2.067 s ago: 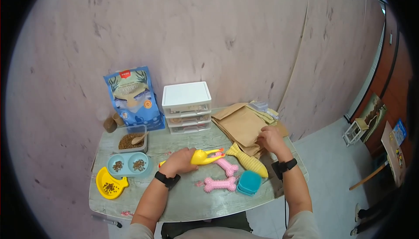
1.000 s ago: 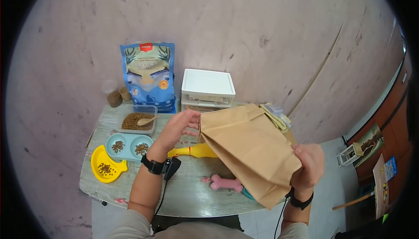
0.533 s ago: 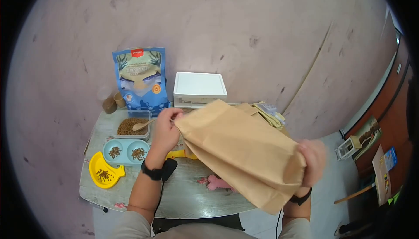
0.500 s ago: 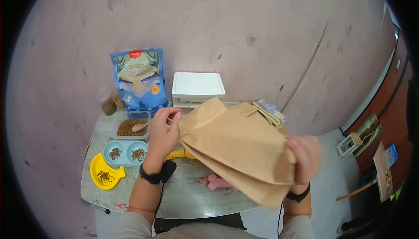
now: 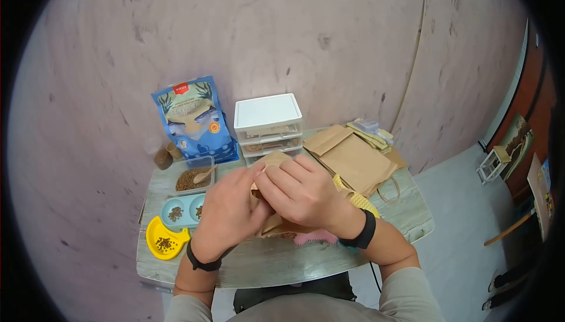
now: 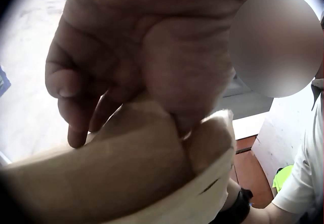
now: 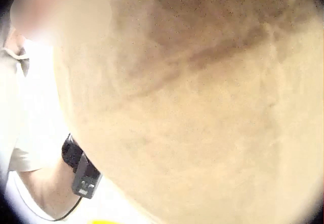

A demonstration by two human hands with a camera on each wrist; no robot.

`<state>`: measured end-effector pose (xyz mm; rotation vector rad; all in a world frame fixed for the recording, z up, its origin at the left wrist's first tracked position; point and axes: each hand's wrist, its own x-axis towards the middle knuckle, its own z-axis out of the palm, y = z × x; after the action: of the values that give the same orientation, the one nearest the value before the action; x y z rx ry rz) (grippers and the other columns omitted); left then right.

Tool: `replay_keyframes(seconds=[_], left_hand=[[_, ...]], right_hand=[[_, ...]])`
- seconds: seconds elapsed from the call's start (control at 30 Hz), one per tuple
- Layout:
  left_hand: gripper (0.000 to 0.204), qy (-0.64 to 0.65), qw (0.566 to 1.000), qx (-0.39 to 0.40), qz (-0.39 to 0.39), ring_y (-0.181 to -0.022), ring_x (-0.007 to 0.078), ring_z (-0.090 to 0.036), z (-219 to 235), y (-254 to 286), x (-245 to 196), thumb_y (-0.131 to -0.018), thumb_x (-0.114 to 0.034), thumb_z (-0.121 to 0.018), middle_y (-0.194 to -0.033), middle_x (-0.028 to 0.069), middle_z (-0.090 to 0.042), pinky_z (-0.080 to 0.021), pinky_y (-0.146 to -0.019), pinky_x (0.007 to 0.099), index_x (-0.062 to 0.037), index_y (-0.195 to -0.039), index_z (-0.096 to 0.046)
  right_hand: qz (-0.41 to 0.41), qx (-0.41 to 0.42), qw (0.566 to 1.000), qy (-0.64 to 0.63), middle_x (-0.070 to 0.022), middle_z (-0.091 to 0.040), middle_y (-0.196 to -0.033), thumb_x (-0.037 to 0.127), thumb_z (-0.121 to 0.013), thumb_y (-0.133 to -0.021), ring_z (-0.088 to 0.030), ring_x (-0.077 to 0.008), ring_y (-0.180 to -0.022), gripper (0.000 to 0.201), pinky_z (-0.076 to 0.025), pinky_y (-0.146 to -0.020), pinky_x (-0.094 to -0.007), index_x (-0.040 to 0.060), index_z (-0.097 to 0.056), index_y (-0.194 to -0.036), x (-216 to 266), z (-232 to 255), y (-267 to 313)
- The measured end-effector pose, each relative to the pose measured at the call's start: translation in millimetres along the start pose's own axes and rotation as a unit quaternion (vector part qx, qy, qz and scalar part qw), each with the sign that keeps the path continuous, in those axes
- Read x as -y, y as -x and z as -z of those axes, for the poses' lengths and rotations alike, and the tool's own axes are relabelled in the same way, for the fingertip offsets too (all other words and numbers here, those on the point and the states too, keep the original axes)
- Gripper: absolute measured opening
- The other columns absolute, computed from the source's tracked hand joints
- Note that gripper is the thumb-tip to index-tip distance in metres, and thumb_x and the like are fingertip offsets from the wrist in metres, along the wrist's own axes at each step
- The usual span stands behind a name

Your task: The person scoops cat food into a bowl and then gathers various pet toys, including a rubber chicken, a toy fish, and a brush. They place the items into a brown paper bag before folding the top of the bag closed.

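At the centre of the head view, both hands meet at a brown paper bag [image 5: 274, 159] raised above the table. The left hand [image 5: 228, 211] pinches its edge, and the right hand [image 5: 306, 194], fingers curled, grips it close beside. Most of the bag is hidden behind the hands. In the left wrist view, the left hand [image 6: 136, 51] has its thumb and fingers at the rim of the bag [image 6: 121, 168]. Brown paper [image 7: 202, 133] fills most of the right wrist view. A pink bone toy [image 5: 316, 237] and a yellow fish toy [image 5: 365, 204] show partly near the right forearm.
Flat brown bags [image 5: 353, 163] lie at the back right, beside a white drawer unit [image 5: 268, 111]. On the left are a blue food pouch [image 5: 197, 125], a kibble box [image 5: 191, 179], a double bowl [image 5: 175, 211] and a yellow bowl [image 5: 166, 245].
Both hands have come together at the centre, the right one moving left, with the bag between them. The bag no longer stretches across the right side, exposing the flat bags and fish toy.
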<state>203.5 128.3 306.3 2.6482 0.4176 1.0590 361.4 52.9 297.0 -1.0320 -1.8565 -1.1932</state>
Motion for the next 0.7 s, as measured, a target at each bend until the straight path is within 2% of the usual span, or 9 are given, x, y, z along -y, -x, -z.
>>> replay_keyframes(seconds=[0.1,0.17,0.3,0.37,0.4,0.47,0.6,0.67,0.7], left_hand=[[0.023,-0.044,0.998,-0.010,0.033,-0.081,0.0388,-0.062,-4.7,1.2,13.6,-0.080,-0.010,-0.064,-0.083,0.0183,-0.063,-0.050,-0.070,0.0440,-0.0019,-0.101,-0.067],[0.019,-0.049,0.994,-0.061,0.071,-0.080,0.0392,-0.061,-0.9,3.9,16.3,-0.082,-0.009,-0.062,-0.081,0.0185,-0.063,-0.049,-0.070,0.0442,-0.0012,-0.099,-0.067],[0.016,0.006,0.975,-0.169,0.143,-0.075,0.0388,-0.062,7.0,16.2,17.9,-0.088,-0.007,-0.057,-0.082,0.0202,-0.064,-0.049,-0.068,0.0406,0.0017,-0.095,-0.067],[0.016,0.058,0.960,-0.240,0.134,-0.074,0.0356,-0.064,3.5,25.7,22.1,-0.088,-0.005,-0.056,-0.083,0.0198,-0.066,-0.049,-0.068,0.0372,0.0028,-0.097,-0.067],[0.016,0.056,0.959,-0.242,0.134,-0.074,0.0356,-0.064,2.5,29.9,23.0,-0.088,-0.005,-0.056,-0.083,0.0198,-0.066,-0.049,-0.068,0.0372,0.0028,-0.097,-0.067],[0.016,0.097,0.954,-0.259,0.118,-0.073,0.0343,-0.065,1.3,37.9,24.3,-0.089,-0.004,-0.055,-0.081,0.0178,-0.067,-0.050,-0.069,0.0372,0.0037,-0.097,-0.067],[0.035,-0.041,0.955,-0.261,0.132,-0.087,0.0212,-0.062,13.7,47.4,21.3,-0.078,0.005,-0.062,-0.102,0.0121,-0.066,-0.049,-0.078,0.0306,0.0007,-0.113,-0.064],[0.050,-0.118,0.955,-0.256,0.096,-0.098,0.0267,-0.060,26.9,49.9,9.2,-0.068,0.008,-0.065,-0.109,0.0121,-0.064,-0.048,-0.083,0.0344,-0.0024,-0.116,-0.063],[0.051,-0.163,0.970,-0.178,0.042,-0.100,0.0319,-0.058,35.8,51.7,2.7,-0.066,0.007,-0.065,-0.109,0.0134,-0.063,-0.047,-0.086,0.0380,-0.0039,-0.116,-0.063]], right_hand=[[-0.050,0.034,0.998,-0.029,-0.0093,-0.059,-0.085,0.014,-0.063,-0.070,-0.056,-0.0226,-0.074,0.032,-0.045,-0.069,-0.0329,-0.0047,-0.063,-0.097,11.2,8.7,5.7],[-0.190,0.034,0.979,0.064,-0.0168,-0.059,-0.110,0.012,-0.074,-0.072,-0.057,-0.0303,-0.098,0.053,-0.046,-0.083,-0.0402,-0.0031,-0.057,-0.120,24.6,23.7,13.9],[-0.375,0.067,0.920,0.089,-0.0202,-0.057,-0.112,0.012,-0.074,-0.078,-0.055,-0.0352,-0.105,0.068,-0.043,-0.093,-0.0426,-0.0060,-0.043,-0.136,44.2,32.3,49.0],[-0.576,0.037,0.815,-0.054,-0.0233,-0.059,-0.113,0.009,-0.073,-0.079,-0.059,-0.0351,-0.105,0.074,-0.046,-0.090,-0.0392,-0.0079,-0.034,-0.140,46.8,23.7,72.1],[-0.575,0.037,0.815,-0.056,-0.0233,-0.059,-0.113,0.009,-0.073,-0.079,-0.059,-0.0351,-0.105,0.074,-0.046,-0.090,-0.0392,-0.0079,-0.034,-0.140,48.9,15.6,87.9],[-0.702,-0.046,0.566,-0.429,-0.0149,-0.066,-0.100,0.000,-0.065,-0.080,-0.065,-0.0223,-0.086,0.057,-0.050,-0.075,-0.0302,-0.0052,-0.046,-0.134,52.4,0.7,112.7],[-0.653,0.091,0.654,-0.372,-0.0113,-0.069,-0.083,-0.002,-0.060,-0.081,-0.067,-0.0182,-0.068,0.039,-0.050,-0.063,-0.0244,-0.0059,-0.057,-0.120,54.8,14.8,85.5],[-0.482,0.092,0.839,-0.236,-0.0126,-0.068,-0.077,-0.002,-0.058,-0.083,-0.067,-0.0173,-0.065,0.027,-0.051,-0.060,-0.0261,-0.0049,-0.064,-0.108,59.5,10.6,76.5],[-0.462,0.110,0.849,-0.231,-0.0160,-0.067,-0.081,-0.003,-0.058,-0.078,-0.067,-0.0231,-0.068,0.033,-0.052,-0.063,-0.0320,-0.0034,-0.063,-0.110,63.8,9.5,74.8]])
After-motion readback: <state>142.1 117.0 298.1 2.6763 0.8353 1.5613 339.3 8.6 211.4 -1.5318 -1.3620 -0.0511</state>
